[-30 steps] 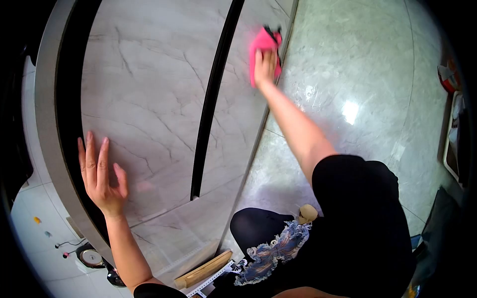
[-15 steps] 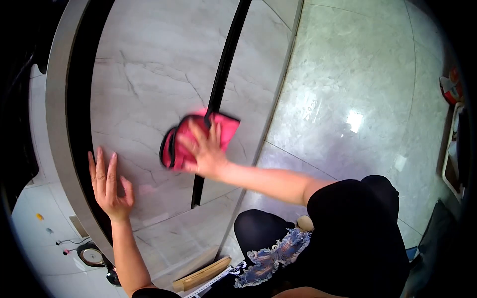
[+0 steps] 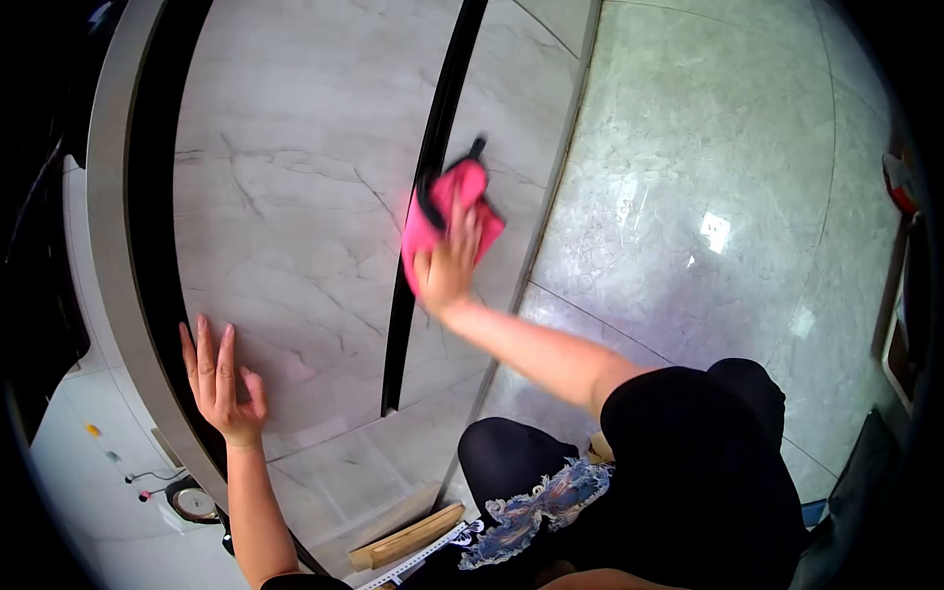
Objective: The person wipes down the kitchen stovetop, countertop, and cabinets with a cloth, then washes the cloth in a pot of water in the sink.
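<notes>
A pink cloth with black edging [image 3: 423,241] lies bunched against the grey marbled panel [image 3: 295,197], across its long black groove [image 3: 449,88]. My right hand [image 3: 452,261] presses on the cloth with its fingers spread forward, slightly blurred. To the left, my left hand [image 3: 228,388] rests on the panel beside the dark strip [image 3: 157,226] along its edge, fingers apart and nothing held.
A pale tiled floor [image 3: 688,147] extends on the right. Wooden pieces [image 3: 408,538] lie near my knee [image 3: 511,457]. A round dial-like object [image 3: 195,501] is at lower left, and a tray [image 3: 897,344] stands at the right edge.
My right hand and the pink cloth have moved right and slightly up, over the black groove. My left hand stays on the panel, a little lower in view.
</notes>
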The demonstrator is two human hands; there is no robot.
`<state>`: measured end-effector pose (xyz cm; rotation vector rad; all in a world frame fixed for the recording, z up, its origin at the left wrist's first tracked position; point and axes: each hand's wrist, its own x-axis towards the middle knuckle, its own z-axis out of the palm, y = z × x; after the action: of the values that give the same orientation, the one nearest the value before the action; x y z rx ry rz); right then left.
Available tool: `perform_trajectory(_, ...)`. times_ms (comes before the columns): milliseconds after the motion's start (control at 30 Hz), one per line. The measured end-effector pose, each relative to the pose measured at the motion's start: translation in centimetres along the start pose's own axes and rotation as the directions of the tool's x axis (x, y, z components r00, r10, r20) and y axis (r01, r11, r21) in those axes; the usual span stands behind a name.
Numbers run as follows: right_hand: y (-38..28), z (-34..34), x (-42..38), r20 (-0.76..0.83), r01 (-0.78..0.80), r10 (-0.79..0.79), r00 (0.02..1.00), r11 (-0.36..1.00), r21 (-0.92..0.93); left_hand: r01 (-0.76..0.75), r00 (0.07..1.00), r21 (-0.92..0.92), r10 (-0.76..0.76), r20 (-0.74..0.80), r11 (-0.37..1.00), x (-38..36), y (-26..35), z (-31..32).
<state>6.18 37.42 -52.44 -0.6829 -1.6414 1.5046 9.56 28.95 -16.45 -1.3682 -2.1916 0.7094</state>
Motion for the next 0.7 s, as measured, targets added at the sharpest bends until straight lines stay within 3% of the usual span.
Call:
perform_trajectory(100, -2.0, -2.2, -3.3, 0.120, 0.046, -0.056, 0.991, 0.996, 0.082, 0.006, 1.000, -0.006, -0.006, 0.000, 1.000, -0.4, 0.0, -0.1)
perform_trajectory(133, -2.7, -2.6, -2.1, 0.168, -0.012, 0.006, 0.986, 0.999, 0.039, 0.009, 1.000, 0.002, -0.009, -0.001, 1.000, -0.4, -0.1, -0.1)
perform_trajectory(233, -1.8, -1.5, 6.8, -0.002, -0.074, 0.074, 0.997, 0.995, -0.071, 0.017, 1.000, 0.018, -0.017, 0.007, 1.000, -0.1, 0.2, -0.1)
perform_trajectory(300, 0.7, -1.1, 15.5, -0.099, -0.052, 0.039, 0.994, 0.990, -0.129, 0.024, 1.000, 0.018, -0.024, 0.010, 1.000, -0.2, 0.3, -0.1)
perform_trajectory(367, 3.0, -1.5, 24.1, -0.090, -0.114, 0.096, 0.991, 0.966, -0.233, 0.025, 1.000, 0.018, -0.025, 0.012, 1.000, -0.2, 0.3, -0.3)
perform_trajectory(433, 4.4, -3.5, 30.5, -0.076, -0.101, 0.091, 0.993, 0.986, -0.136, 0.015, 1.000, 0.023, -0.015, 0.002, 1.000, 0.1, 0.5, -0.3)
perform_trajectory(467, 2.8, -5.3, 31.8, 0.029, -0.174, 0.182, 0.983, 0.969, -0.174, 0.019, 1.000, 0.022, -0.019, 0.004, 1.000, 0.2, 0.6, -0.2)
perform_trajectory(500, 3.3, -4.9, 31.4, 0.030, -0.172, 0.180, 0.983, 0.969, -0.176, 0.014, 1.000, 0.025, -0.014, 0.003, 1.000, 0.3, 0.6, -0.2)
perform_trajectory(567, 5.5, -2.5, 29.4, -0.197, 0.001, -0.023, 0.980, 0.994, -0.114, 0.009, 1.000, 0.028, -0.009, 0.000, 1.000, 0.1, 0.5, -0.4)
perform_trajectory(700, 1.4, -0.7, 16.4, -0.210, -0.014, -0.004, 0.978, 0.996, -0.085, 0.006, 1.000, 0.039, -0.007, 0.011, 0.999, 0.1, 0.2, -0.1)
